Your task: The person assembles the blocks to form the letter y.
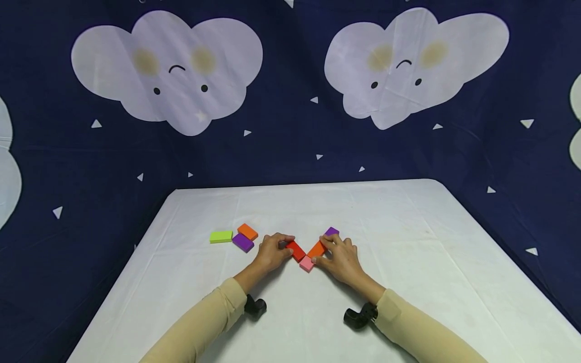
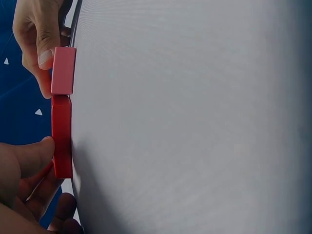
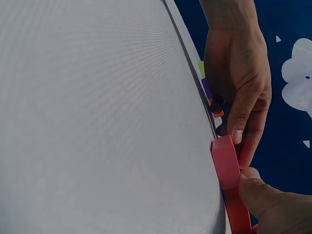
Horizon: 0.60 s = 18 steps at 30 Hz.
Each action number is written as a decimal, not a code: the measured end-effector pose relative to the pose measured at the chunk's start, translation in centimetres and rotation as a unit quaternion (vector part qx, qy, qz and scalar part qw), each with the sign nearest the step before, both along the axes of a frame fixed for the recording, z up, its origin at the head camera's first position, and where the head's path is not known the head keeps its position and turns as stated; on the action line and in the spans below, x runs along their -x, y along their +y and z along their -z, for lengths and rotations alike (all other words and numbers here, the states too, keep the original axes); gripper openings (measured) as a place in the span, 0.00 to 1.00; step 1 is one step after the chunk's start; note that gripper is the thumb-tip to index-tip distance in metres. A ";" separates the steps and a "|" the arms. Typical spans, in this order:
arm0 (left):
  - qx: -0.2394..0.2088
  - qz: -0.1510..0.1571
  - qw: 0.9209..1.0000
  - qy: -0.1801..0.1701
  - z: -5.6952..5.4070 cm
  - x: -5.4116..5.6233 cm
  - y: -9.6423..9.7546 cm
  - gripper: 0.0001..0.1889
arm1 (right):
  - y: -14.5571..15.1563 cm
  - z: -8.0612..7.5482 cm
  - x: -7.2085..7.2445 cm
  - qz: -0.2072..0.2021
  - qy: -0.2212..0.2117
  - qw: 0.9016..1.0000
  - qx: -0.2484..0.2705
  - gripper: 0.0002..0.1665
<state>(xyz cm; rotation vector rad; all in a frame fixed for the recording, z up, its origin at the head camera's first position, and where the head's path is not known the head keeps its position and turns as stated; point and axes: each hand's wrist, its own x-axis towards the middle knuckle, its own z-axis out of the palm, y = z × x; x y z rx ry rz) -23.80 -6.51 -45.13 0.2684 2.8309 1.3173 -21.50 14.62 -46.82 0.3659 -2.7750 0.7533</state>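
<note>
In the head view, a red block (image 1: 296, 251) slants down to a small pink block (image 1: 306, 263), and an orange block (image 1: 316, 249) slants up to the right from it, forming a V. My left hand (image 1: 272, 252) pinches the red block between thumb and fingers. My right hand (image 1: 342, 258) holds the orange block lengthwise, thumb by the pink block and fingers at the far end. Beyond those fingers a purple block (image 1: 332, 231) partly shows. The left wrist view has the red block (image 2: 62, 136) end to end with the pink block (image 2: 63, 70).
Left of my left hand lie a lime green block (image 1: 221, 237), a second purple block (image 1: 243, 242) and a second orange block (image 1: 247, 231), close together. They rest on a white-covered table (image 1: 408, 222). Behind it hangs a dark blue cloth (image 1: 290, 166) with clouds and triangles.
</note>
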 end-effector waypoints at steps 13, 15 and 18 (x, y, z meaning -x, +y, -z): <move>-0.017 -0.006 1.000 -0.006 -0.2 0.0 -0.1 0.17 | 0.0 0.1 0.1 0.000 -0.001 1.000 -0.001 0.40; -0.029 -0.010 1.000 -0.004 -0.4 -0.1 -0.2 0.17 | 0.0 0.2 0.1 0.000 -0.001 1.000 -0.003 0.40; -0.053 -0.012 0.999 0.001 -0.9 -0.2 -0.6 0.17 | 0.0 0.1 0.1 -0.001 -0.002 1.000 -0.002 0.41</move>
